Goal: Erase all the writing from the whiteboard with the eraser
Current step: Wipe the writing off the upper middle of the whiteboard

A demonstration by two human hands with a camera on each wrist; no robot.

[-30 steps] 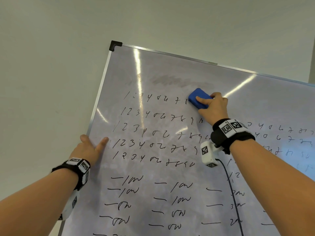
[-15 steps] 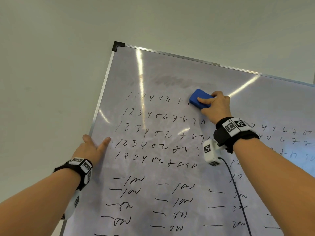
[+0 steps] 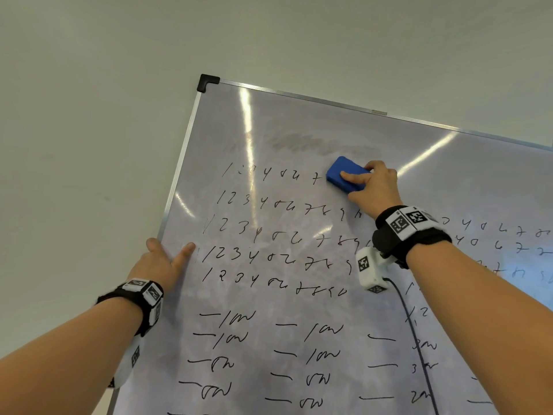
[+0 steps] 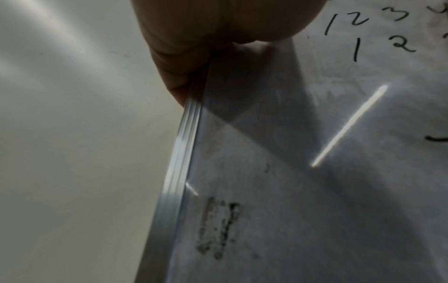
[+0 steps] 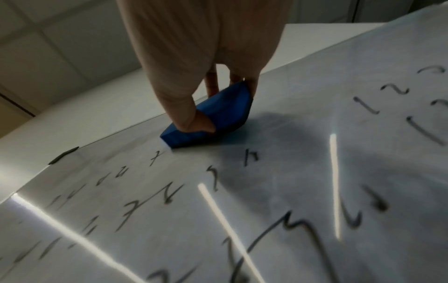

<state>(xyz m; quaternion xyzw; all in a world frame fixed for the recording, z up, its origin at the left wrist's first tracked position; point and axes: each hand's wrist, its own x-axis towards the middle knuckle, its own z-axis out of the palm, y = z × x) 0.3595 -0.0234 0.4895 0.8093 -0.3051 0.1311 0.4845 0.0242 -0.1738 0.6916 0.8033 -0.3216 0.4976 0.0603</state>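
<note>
The whiteboard (image 3: pixel 299 298) is covered in rows of black numbers and scribbles, with a grey smear above the top row. My right hand (image 3: pixel 374 190) grips the blue eraser (image 3: pixel 344 175) and presses it flat on the board at the right end of the top number row, just past a "7". In the right wrist view the thumb and fingers pinch the eraser (image 5: pixel 225 114) from both sides. My left hand (image 3: pixel 161 265) holds the board's left edge, thumb on the front. In the left wrist view, fingers of that hand (image 4: pixel 194 28) curl behind the metal frame (image 4: pixel 179 162).
A plain pale wall (image 3: pixel 89 145) surrounds the board. The black plastic corner cap (image 3: pixel 206 82) marks the board's top left corner. More number rows run off to the right (image 3: pixel 493 235). A black cable (image 3: pixel 419 339) hangs from my right wrist camera across the board.
The eraser has crept slightly left along the top row, and the mark just after the "7" is wiped away. My left hand has stayed on the board's edge.
</note>
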